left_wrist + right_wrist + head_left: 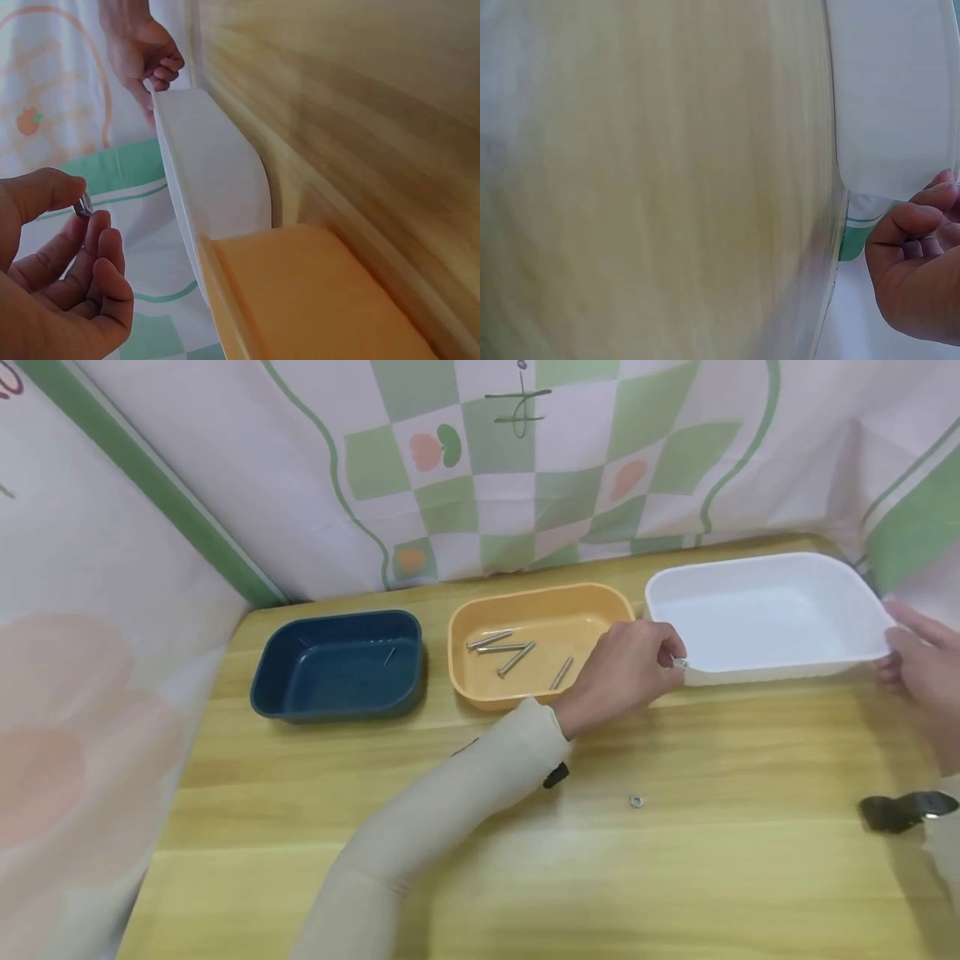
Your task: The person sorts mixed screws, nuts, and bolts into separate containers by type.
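A small metal nut [84, 204] is pinched between the thumb and fingertips of my left hand [628, 667], beside the near left corner of the white bin [787, 672]. My right hand [924, 664] grips that bin's right rim, thumb and fingers on its edge. In the right wrist view, the right hand's fingers are curled at the bin's corner. A second nut [636, 802] lies on the table in front of the bins. My left wrist and forearm pass in front of the yellow bin [542, 597], hiding its near right corner.
Several long bolts [516, 660] lie in the yellow bin. The dark blue bin [337, 712], at the left, holds a small thin metal piece [390, 656]. All three bins stand in a row along the back of the wooden table [247, 827], before a patterned cloth [510, 502].
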`<action>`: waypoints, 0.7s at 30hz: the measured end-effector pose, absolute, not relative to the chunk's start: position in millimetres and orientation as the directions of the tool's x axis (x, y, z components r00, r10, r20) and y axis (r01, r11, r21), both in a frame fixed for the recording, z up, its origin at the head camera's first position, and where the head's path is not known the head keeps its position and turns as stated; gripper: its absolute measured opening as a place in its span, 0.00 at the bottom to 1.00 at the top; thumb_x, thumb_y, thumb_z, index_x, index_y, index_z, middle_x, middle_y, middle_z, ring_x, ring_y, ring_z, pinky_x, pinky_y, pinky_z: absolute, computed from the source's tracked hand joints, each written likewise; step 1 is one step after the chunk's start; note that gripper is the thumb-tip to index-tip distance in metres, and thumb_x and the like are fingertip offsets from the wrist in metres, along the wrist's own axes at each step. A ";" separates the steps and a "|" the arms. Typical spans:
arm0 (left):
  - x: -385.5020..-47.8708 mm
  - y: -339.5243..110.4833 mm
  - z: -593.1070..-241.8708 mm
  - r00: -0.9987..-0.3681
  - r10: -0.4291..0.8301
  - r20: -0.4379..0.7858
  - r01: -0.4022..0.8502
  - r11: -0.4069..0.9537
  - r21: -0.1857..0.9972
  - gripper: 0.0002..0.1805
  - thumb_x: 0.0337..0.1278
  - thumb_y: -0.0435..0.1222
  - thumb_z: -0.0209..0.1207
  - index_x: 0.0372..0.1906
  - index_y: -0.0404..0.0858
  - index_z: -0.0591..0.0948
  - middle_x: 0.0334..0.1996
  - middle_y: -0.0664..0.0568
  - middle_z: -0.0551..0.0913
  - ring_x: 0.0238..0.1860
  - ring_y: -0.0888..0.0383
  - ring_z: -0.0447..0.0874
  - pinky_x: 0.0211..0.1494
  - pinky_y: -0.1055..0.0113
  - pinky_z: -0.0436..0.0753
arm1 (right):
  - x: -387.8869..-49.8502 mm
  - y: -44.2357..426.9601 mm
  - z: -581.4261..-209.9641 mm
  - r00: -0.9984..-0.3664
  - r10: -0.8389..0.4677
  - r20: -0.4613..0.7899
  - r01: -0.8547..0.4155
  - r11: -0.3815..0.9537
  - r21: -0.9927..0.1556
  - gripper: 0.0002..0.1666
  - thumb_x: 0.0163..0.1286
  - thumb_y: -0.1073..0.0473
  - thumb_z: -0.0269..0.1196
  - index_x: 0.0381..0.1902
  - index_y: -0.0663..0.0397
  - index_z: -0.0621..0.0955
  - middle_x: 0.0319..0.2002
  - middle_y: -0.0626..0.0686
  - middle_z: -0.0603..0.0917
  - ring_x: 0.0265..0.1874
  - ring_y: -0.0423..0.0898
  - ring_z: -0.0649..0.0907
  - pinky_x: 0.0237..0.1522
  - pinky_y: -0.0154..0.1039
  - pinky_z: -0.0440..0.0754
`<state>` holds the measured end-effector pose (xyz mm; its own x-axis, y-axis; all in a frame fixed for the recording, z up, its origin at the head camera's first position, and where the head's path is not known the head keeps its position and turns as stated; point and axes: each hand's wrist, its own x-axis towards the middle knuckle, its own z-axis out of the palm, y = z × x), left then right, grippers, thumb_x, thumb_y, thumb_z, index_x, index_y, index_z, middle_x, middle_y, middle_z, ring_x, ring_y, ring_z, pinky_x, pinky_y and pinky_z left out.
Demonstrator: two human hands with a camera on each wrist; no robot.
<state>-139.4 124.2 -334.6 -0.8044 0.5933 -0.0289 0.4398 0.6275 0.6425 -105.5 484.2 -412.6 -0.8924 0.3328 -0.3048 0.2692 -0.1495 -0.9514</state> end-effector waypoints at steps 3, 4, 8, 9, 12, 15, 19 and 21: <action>-147.9 126.4 -335.5 -0.820 0.571 -0.022 0.425 0.634 0.646 0.03 0.59 0.35 0.67 0.37 0.45 0.86 0.29 0.64 0.80 0.32 0.71 0.76 0.37 0.80 0.72 | -105.2 479.3 -411.4 -0.893 0.317 -0.318 0.298 -0.111 -0.948 0.35 0.79 0.62 0.47 0.80 0.39 0.56 0.18 0.45 0.75 0.17 0.34 0.76 0.18 0.27 0.74; -150.6 127.3 -335.7 -0.827 0.562 -0.020 0.420 0.640 0.644 0.03 0.58 0.35 0.67 0.36 0.45 0.85 0.29 0.65 0.80 0.32 0.71 0.76 0.37 0.79 0.72 | -105.1 478.6 -411.5 -0.898 0.306 -0.318 0.299 -0.107 -0.948 0.35 0.79 0.62 0.46 0.80 0.39 0.55 0.18 0.45 0.75 0.17 0.34 0.76 0.18 0.28 0.74; -158.0 134.9 -335.7 -0.830 0.558 -0.008 0.430 0.649 0.627 0.02 0.58 0.35 0.67 0.35 0.46 0.85 0.28 0.65 0.80 0.32 0.71 0.76 0.36 0.79 0.71 | -104.2 479.4 -412.0 -0.903 0.294 -0.313 0.276 -0.161 -0.948 0.34 0.79 0.62 0.48 0.79 0.38 0.57 0.19 0.45 0.75 0.18 0.35 0.76 0.18 0.28 0.74; -159.2 137.6 -335.8 -0.829 0.559 -0.013 0.431 0.654 0.621 0.02 0.58 0.35 0.67 0.35 0.46 0.85 0.28 0.65 0.80 0.32 0.71 0.76 0.36 0.79 0.72 | -104.0 480.0 -411.9 -0.903 0.298 -0.310 0.268 -0.173 -0.948 0.34 0.79 0.62 0.48 0.79 0.38 0.58 0.18 0.46 0.75 0.17 0.35 0.76 0.18 0.28 0.74; -162.4 146.6 -337.1 -0.831 0.555 -0.032 0.431 0.680 0.593 0.02 0.58 0.36 0.67 0.35 0.48 0.85 0.28 0.66 0.80 0.31 0.72 0.76 0.35 0.79 0.72 | -103.4 481.5 -410.9 -0.895 0.329 -0.302 0.267 -0.149 -0.952 0.33 0.79 0.60 0.49 0.78 0.37 0.60 0.19 0.45 0.75 0.17 0.34 0.76 0.17 0.28 0.75; -165.9 155.5 -340.2 -0.839 0.542 -0.054 0.420 0.707 0.568 0.02 0.58 0.38 0.67 0.35 0.49 0.85 0.28 0.67 0.80 0.31 0.72 0.76 0.34 0.79 0.72 | -103.2 481.3 -409.0 -0.872 0.365 -0.328 0.309 -0.110 -0.945 0.33 0.79 0.60 0.49 0.78 0.34 0.61 0.19 0.44 0.75 0.18 0.34 0.75 0.18 0.28 0.75; -170.7 166.1 -346.3 -0.843 0.534 -0.068 0.412 0.721 0.557 0.03 0.58 0.38 0.68 0.35 0.49 0.85 0.29 0.67 0.81 0.30 0.72 0.76 0.33 0.78 0.72 | -101.5 480.6 -407.4 -0.851 0.389 -0.352 0.351 -0.077 -0.933 0.32 0.80 0.58 0.48 0.78 0.31 0.60 0.20 0.43 0.74 0.19 0.34 0.74 0.19 0.28 0.75; -172.9 170.0 -349.5 -0.844 0.532 -0.065 0.411 0.721 0.558 0.03 0.58 0.38 0.68 0.35 0.50 0.85 0.29 0.67 0.81 0.30 0.73 0.76 0.33 0.78 0.72 | -100.6 480.3 -407.4 -0.857 0.384 -0.342 0.338 -0.081 -0.938 0.33 0.80 0.59 0.48 0.78 0.33 0.59 0.20 0.43 0.74 0.19 0.33 0.74 0.19 0.28 0.75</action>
